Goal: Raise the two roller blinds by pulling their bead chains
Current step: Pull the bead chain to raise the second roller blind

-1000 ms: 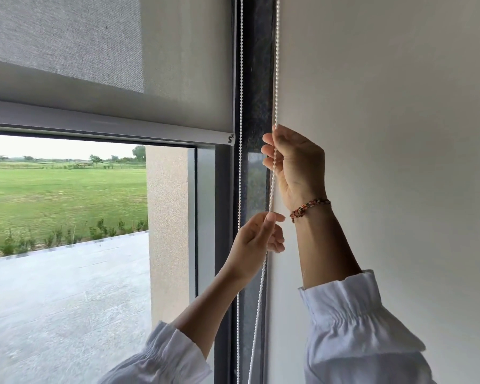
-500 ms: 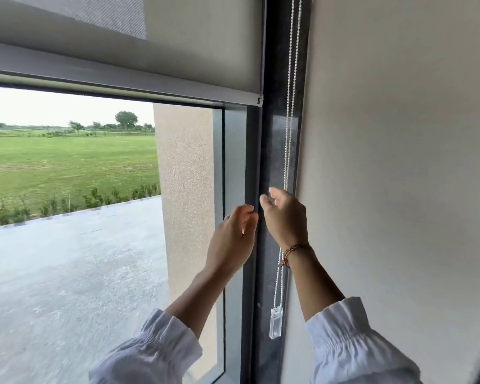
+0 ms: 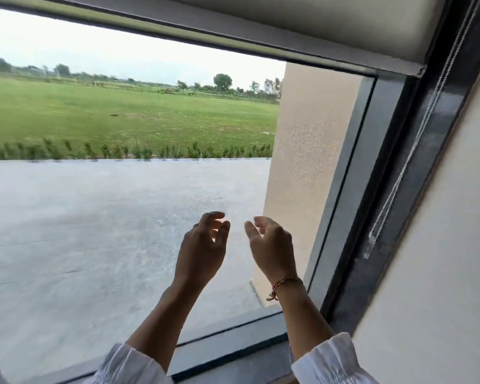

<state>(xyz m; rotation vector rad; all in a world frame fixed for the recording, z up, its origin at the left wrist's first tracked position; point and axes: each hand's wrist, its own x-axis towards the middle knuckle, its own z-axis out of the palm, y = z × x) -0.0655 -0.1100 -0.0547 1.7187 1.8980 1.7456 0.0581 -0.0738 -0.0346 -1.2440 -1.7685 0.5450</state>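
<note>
Before the window glass, both hands, left (image 3: pixel 203 250) and right (image 3: pixel 272 250), hover released, bead chain (image 3: pixel 416 139) untouched.

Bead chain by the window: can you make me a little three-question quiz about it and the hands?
1. True or false: the right hand is gripping the bead chain.
2. Which wrist wears the bracelet? A) left B) right
3. Fill in: both hands, including the left hand, are held up in front of the window ____.

Key: 1 false, both hands are open and away from the chain. 2 B. 3 glass.
</note>
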